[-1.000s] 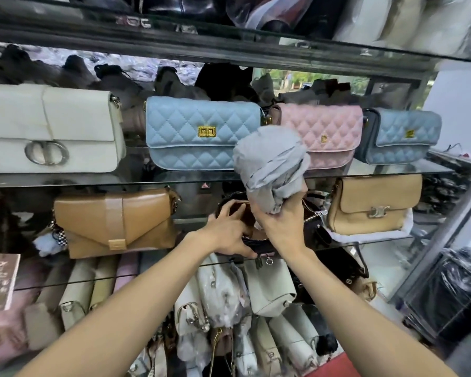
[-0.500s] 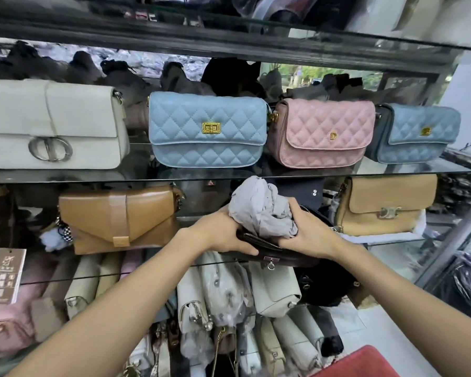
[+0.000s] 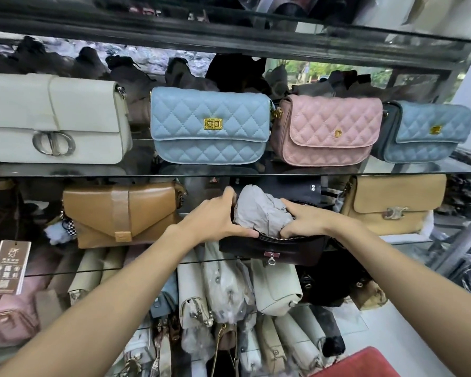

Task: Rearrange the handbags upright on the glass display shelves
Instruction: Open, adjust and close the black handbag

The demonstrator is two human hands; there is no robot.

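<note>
I see my two hands at a dark brown handbag on the middle glass shelf. The bag sits at the front edge of that shelf, between a tan envelope bag on the left and a beige flap bag on the right. Its zipper is open at the top. A lump of gray stuffing paper sticks up out of it.

My left hand holds the left end of the bag, with the thumb along the zipper edge and the fingers curled round behind. My right hand lies on the gray paper, and its fingers curl down into the open bag, pressing on the paper.

On the shelf above stand four bags in a row: a white bag with a silver ring clasp, a light blue quilted bag, a pink quilted bag and a smaller blue quilted bag. All four stand upright
</note>
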